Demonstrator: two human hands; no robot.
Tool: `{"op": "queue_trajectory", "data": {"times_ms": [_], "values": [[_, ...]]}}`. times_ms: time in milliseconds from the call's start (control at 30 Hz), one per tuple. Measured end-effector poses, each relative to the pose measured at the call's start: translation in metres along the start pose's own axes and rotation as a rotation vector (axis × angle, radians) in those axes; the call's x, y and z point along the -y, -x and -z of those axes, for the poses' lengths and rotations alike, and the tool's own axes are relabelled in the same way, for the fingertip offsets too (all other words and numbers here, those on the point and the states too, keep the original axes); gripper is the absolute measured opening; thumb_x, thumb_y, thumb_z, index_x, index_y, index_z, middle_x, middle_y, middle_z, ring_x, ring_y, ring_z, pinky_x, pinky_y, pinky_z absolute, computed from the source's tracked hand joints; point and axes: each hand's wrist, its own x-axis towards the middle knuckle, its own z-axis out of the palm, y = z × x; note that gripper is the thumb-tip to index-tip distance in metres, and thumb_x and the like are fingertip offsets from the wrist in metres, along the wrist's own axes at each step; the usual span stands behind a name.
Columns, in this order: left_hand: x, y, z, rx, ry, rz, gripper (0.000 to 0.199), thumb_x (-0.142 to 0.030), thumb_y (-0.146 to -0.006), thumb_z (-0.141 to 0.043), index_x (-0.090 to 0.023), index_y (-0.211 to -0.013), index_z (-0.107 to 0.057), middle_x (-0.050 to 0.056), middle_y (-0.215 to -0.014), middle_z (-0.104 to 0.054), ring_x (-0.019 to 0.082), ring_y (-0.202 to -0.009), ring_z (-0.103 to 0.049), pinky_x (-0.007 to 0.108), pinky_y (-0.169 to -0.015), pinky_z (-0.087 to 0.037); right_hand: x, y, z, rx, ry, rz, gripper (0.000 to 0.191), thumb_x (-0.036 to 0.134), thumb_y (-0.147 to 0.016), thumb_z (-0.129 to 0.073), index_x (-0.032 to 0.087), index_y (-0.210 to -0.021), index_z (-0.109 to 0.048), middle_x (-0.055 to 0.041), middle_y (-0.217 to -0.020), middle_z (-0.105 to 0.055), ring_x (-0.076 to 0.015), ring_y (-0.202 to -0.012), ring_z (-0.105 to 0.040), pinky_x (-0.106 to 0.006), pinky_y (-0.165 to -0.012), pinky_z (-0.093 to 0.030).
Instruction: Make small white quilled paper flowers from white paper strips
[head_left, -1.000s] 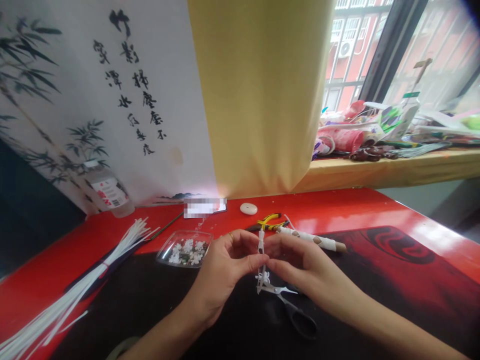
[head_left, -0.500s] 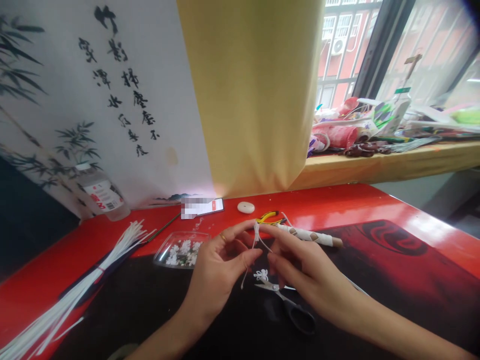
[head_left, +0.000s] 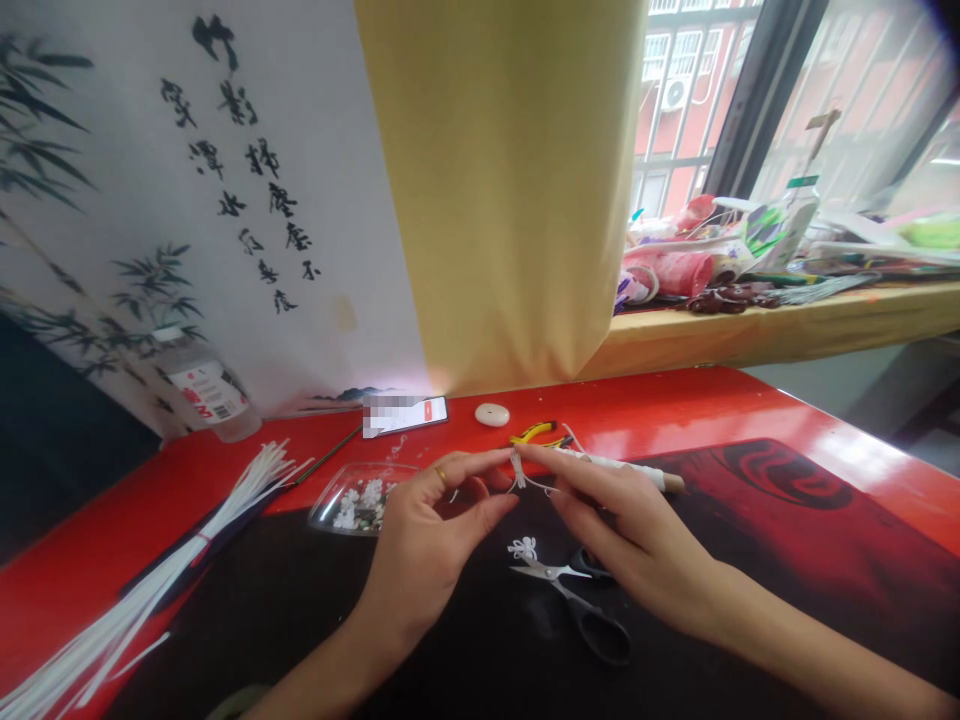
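Note:
Between my two hands, above the black mat, hangs a small bundle of looped white cord (head_left: pixel 518 468) with thin loose ends to both sides. My left hand (head_left: pixel 441 520) is closed around its left side, index fingertip at the top and thumb lower down by a cord end. From the other side my right hand (head_left: pixel 626 510) pinches it, its index fingertip meeting the left one over the bundle and its thumb near the right cord end. Just below lie a finished-looking white cord flower (head_left: pixel 523 548) and black-handled scissors (head_left: pixel 574 595) with their blades apart.
Left of my hands sits a clear plastic tray (head_left: pixel 322 515) of white flowers. A bundle of white strips (head_left: pixel 172 580) lies further left. Behind are a phone (head_left: pixel 409 415), an oval whitish object (head_left: pixel 492 414), yellow-handled pliers (head_left: pixel 536 434) and a white-wrapped roll (head_left: pixel 637 473). A bottle (head_left: pixel 210 390) stands back left.
My right hand has turned flatter and its thumb has shifted right, drawing the right cord end outward. The left cord end no longer hangs down. More of the scissors shows.

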Motion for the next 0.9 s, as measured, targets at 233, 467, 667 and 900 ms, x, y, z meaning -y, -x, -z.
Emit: {"op": "queue_trajectory", "data": {"times_ms": [233,467,667,900], "values": [[-0.0044,0.0015,0.0022,-0.037,-0.029,0.01,0.02,-0.023,-0.068,-0.066,-0.032,-0.085,-0.066,-0.005,-0.078,-0.067,0.011,-0.063,-0.056,0.021,-0.059,-0.046,0.001,-0.003,0.0025,-0.039,-0.004,0.05,0.035,0.019,-0.084,-0.042,0.027,-0.118,-0.048,-0.0016,-0.096,-0.064,-0.0151,-0.085,-0.059,-0.027,-0.073,-0.048],[-0.0083,0.0039,0.0043,-0.03,-0.185,-0.143,0.02,-0.021,-0.07,-0.064,-0.033,-0.085,-0.067,-0.004,-0.083,-0.068,0.013,-0.075,-0.058,0.023,-0.065,-0.046,-0.0016,-0.0033,0.0032,-0.067,0.074,0.128,0.03,0.023,-0.084,-0.048,0.024,-0.114,-0.051,0.0003,-0.097,-0.064,-0.0114,-0.079,-0.06,-0.022,-0.068,-0.046],[-0.0083,0.0047,0.0044,0.01,-0.247,-0.237,0.02,-0.019,-0.075,-0.059,-0.03,-0.09,-0.065,-0.003,-0.084,-0.066,0.014,-0.077,-0.057,0.026,-0.071,-0.043,-0.002,-0.003,0.0051,-0.13,0.206,0.222,0.027,0.021,-0.083,-0.05,0.022,-0.109,-0.053,-0.002,-0.096,-0.065,-0.0123,-0.076,-0.061,-0.022,-0.065,-0.047],[-0.0064,0.0057,0.0037,0.009,-0.288,-0.299,0.02,-0.018,-0.076,-0.058,-0.032,-0.089,-0.064,-0.004,-0.083,-0.066,0.014,-0.078,-0.057,0.026,-0.072,-0.043,-0.003,0.0016,0.0047,-0.238,0.33,0.376,0.03,0.016,-0.082,-0.051,0.023,-0.11,-0.051,-0.0026,-0.099,-0.065,-0.0149,-0.085,-0.061,-0.024,-0.068,-0.048]]}}
